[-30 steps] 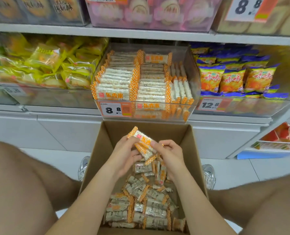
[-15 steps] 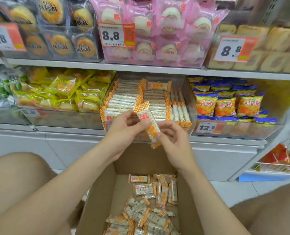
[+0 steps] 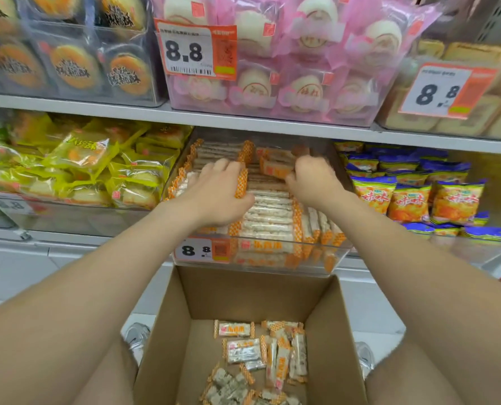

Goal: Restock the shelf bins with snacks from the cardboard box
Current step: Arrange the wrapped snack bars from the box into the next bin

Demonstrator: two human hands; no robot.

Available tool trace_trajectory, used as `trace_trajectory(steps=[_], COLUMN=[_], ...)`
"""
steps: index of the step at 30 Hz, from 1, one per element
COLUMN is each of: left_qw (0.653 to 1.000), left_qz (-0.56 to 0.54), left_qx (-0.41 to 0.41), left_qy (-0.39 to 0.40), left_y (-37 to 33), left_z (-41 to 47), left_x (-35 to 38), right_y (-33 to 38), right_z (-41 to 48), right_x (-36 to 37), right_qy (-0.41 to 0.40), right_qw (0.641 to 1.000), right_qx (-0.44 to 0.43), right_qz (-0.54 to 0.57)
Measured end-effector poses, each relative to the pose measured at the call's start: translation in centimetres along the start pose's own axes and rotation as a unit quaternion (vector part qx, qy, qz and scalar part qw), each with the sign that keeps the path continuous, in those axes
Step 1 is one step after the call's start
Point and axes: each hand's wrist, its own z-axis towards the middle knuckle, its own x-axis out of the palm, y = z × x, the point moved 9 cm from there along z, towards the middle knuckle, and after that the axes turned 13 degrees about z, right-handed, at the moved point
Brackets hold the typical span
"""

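Cardboard walls of the box [image 3: 170, 331] stand open just below the clear bin [image 3: 261, 267], with bare brown floor at the end nearest the bin. Above the bin the shelf edge [image 3: 243, 121] sits low, leaving only a narrow slot over the packed rows. My left grip [image 3: 217, 197] lies palm down on the bin's left rows, fingers bent; I cannot tell whether it pinches anything. My right grip [image 3: 313, 179], blurred, pinches the end of a snack bar [image 3: 275, 170] at the bin's back. That bar is white with orange checked ends and a red mark. Loose bars [image 3: 243, 350] lie in the box below the bin. Yellow packets [image 3: 82, 159] crowd the bin's left, blue-and-orange bags [image 3: 413, 197] its right.
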Motion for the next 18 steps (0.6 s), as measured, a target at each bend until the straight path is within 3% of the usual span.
trace_trajectory(steps=[5,9,13,18], left_qw=[0.996,0.99,0.99,0.993], left_qz=[0.064,0.095,0.094,0.087], left_qx=[-0.006,-0.018,-0.017,-0.018], left_qy=[0.064,0.101,0.099,0.073], left_y=[0.2,0.7,1.0,1.1], left_z=[2.5,3.2,3.6,3.6], left_x=[1.3,3.0,3.4,3.3], right_y=[-0.4,-1.5,-0.6,-0.7], right_z=[2.9,4.9,6.0,5.7], right_x=[2.5,3.1,4.4,3.5], right_qy=[-0.011,-0.049,-0.012,-0.057], right_qw=[0.999,0.997,0.998,0.994], right_qx=[-0.02,0.043,0.05,0.049], right_qz=[-0.024,-0.028,0.044,0.081])
